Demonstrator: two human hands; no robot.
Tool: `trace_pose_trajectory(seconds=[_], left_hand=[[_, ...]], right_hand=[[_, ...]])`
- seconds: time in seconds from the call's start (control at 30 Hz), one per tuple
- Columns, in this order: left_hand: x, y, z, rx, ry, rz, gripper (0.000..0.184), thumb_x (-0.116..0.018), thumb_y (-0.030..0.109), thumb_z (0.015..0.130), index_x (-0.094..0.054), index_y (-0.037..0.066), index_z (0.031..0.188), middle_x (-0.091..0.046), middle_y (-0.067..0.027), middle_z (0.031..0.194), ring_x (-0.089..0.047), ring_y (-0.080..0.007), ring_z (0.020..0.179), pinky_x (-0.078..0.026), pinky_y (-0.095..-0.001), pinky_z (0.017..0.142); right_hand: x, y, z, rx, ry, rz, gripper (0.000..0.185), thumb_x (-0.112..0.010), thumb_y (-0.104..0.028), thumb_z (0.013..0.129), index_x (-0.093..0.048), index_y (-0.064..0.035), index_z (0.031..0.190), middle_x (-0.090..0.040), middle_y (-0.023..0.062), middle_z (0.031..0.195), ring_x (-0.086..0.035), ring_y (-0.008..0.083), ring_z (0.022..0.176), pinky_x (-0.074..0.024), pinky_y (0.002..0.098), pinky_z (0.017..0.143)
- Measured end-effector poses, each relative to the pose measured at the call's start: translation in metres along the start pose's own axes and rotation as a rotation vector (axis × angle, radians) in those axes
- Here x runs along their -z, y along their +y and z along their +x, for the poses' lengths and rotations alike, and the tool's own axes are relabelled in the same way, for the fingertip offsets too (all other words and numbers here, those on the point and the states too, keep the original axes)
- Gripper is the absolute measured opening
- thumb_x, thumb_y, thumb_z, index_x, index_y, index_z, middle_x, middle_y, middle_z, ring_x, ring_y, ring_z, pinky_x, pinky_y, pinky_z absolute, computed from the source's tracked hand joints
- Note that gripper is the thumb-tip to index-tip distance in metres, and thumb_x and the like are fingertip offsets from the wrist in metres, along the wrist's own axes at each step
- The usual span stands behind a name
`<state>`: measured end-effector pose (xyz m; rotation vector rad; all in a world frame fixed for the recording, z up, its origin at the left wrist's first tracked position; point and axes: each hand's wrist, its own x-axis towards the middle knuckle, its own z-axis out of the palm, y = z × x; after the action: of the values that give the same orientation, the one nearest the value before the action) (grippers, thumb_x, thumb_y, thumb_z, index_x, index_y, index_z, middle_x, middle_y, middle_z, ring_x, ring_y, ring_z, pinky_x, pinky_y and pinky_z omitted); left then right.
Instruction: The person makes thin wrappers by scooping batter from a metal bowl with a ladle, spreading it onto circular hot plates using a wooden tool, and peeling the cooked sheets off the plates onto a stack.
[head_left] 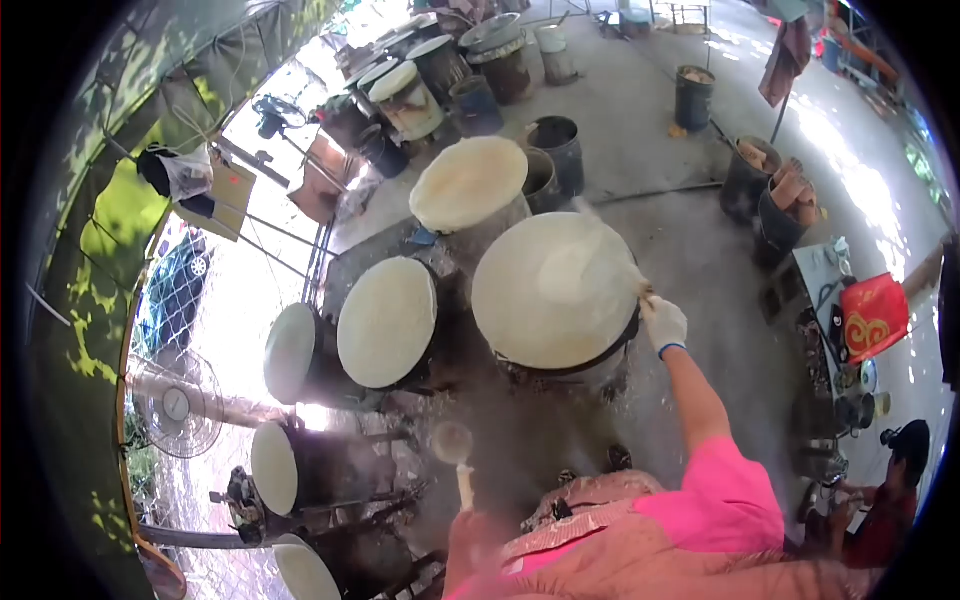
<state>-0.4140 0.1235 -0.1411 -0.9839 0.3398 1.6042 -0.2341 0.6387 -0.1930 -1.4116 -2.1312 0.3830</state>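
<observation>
My right hand (664, 323), in a white glove with a blue cuff, is closed on the brown handle (645, 289) of a tool at the right rim of a big round pan (520, 315). The tool's pale far part is smeared by motion over the pan, so its kind is unclear. A whitish layer covers the pan's surface, with a paler patch in the middle. At lower centre, my left hand (466, 512) is closed on the pale handle of a round ladle (452, 441), held below and left of that pan.
More round pans with pale tops stand at the left (388, 322) and behind (470, 185). Lidded pots (410, 100) and buckets (556, 155) line the back. A fan (176, 404) is at far left. A person (895, 500) sits at lower right, near a cluttered table (818, 270).
</observation>
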Motion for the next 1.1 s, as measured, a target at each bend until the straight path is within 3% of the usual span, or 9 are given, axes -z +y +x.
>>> trace_pose_trajectory(seconds=[0.03,0.17,0.47,0.53,0.73,0.83,0.9,1.0,1.1], left_hand=[[-0.003,0.002,0.002,0.003,0.002,0.011,0.032,-0.044,0.022,0.094,-0.036,0.011,0.066,-0.031,0.004,0.048,-0.029,-0.0076,0.034,-0.027,-0.0233,0.031],[-0.021,0.01,0.012,0.038,-0.029,0.064,0.031,-0.045,0.022,0.094,-0.036,0.011,0.066,-0.031,0.0042,0.048,-0.029,-0.0072,0.034,-0.027,-0.0231,0.031],[-0.144,0.016,0.097,0.034,-0.064,0.373,0.022,-0.043,0.019,0.096,-0.039,0.014,0.074,-0.028,0.0051,0.05,-0.026,-0.0052,0.033,-0.02,-0.0216,0.027],[-0.177,-0.009,0.116,-0.243,-0.103,0.766,0.02,-0.041,0.013,0.096,-0.034,0.014,0.078,-0.026,0.0062,0.049,-0.026,-0.0036,0.034,-0.022,-0.0197,0.028],[-0.187,-0.063,0.224,-0.614,-0.128,1.009,0.025,-0.05,0.019,0.091,-0.036,0.014,0.071,-0.029,0.0035,0.049,-0.031,-0.0101,0.036,-0.027,-0.0263,0.033],[-0.172,-0.029,0.175,0.099,-0.336,0.473,0.016,-0.05,0.018,0.09,-0.04,0.012,0.079,-0.032,0.0018,0.049,-0.033,-0.0103,0.035,-0.029,-0.0274,0.032],[-0.145,-0.032,0.092,-0.383,-0.171,0.877,0.012,-0.049,0.016,0.093,-0.041,0.019,0.102,-0.031,0.0022,0.049,-0.028,-0.0066,0.033,-0.024,-0.023,0.028],[-0.111,-0.019,0.041,-0.255,0.029,0.708,0.021,-0.048,0.016,0.095,-0.039,0.029,0.109,-0.03,0.0031,0.052,-0.025,-0.0061,0.032,-0.023,-0.0212,0.026],[-0.097,0.002,0.02,-0.049,-0.123,0.283,0.006,-0.046,0.02,0.096,-0.042,0.018,0.1,-0.03,0.0036,0.052,-0.026,-0.0049,0.033,-0.023,-0.0203,0.025]], right_hand=[[-0.013,0.004,0.007,0.116,-0.147,-0.097,0.031,-0.046,-0.038,0.091,-0.067,-0.0158,0.094,-0.063,0.0202,0.075,-0.063,0.0374,0.068,-0.0503,0.0483,0.062],[0.024,-0.02,-0.001,0.437,-0.346,-0.267,0.026,-0.051,-0.038,0.089,-0.066,-0.019,0.098,-0.061,0.0167,0.068,-0.063,0.0348,0.063,-0.0498,0.0485,0.059],[0.054,-0.001,-0.051,0.3,-0.223,-0.24,0.018,-0.055,-0.029,0.086,-0.065,-0.0146,0.083,-0.062,0.0145,0.071,-0.062,0.033,0.066,-0.0491,0.0447,0.06],[0.057,-0.001,-0.064,0.098,-0.059,-0.24,0.016,-0.056,-0.028,0.086,-0.064,-0.0142,0.084,-0.06,0.0144,0.069,-0.061,0.0339,0.065,-0.049,0.0449,0.059],[0.007,-0.049,-0.152,0.141,-0.192,-0.157,0.018,-0.058,-0.029,0.085,-0.066,-0.0123,0.088,-0.059,0.0132,0.073,-0.06,0.0328,0.065,-0.0479,0.0444,0.059],[0.025,-0.071,-0.162,0.226,-0.135,0.037,0.016,-0.061,-0.026,0.084,-0.066,-0.0127,0.09,-0.059,0.0127,0.072,-0.059,0.0325,0.062,-0.0462,0.0453,0.057],[0.04,-0.065,-0.164,0.353,-0.12,-0.074,0.018,-0.065,-0.024,0.08,-0.067,-0.0129,0.094,-0.059,0.0117,0.071,-0.058,0.0335,0.061,-0.0447,0.045,0.056],[0.045,-0.093,-0.173,0.466,-0.152,0.015,0.023,-0.067,-0.021,0.079,-0.067,-0.0105,0.1,-0.064,0.0135,0.08,-0.06,0.0341,0.068,-0.0481,0.0404,0.06],[0.011,-0.128,-0.183,0.403,-0.109,0.309,0.032,-0.067,-0.018,0.082,-0.064,-0.0056,0.111,-0.068,0.0135,0.089,-0.064,0.028,0.075,-0.0504,0.035,0.068]])
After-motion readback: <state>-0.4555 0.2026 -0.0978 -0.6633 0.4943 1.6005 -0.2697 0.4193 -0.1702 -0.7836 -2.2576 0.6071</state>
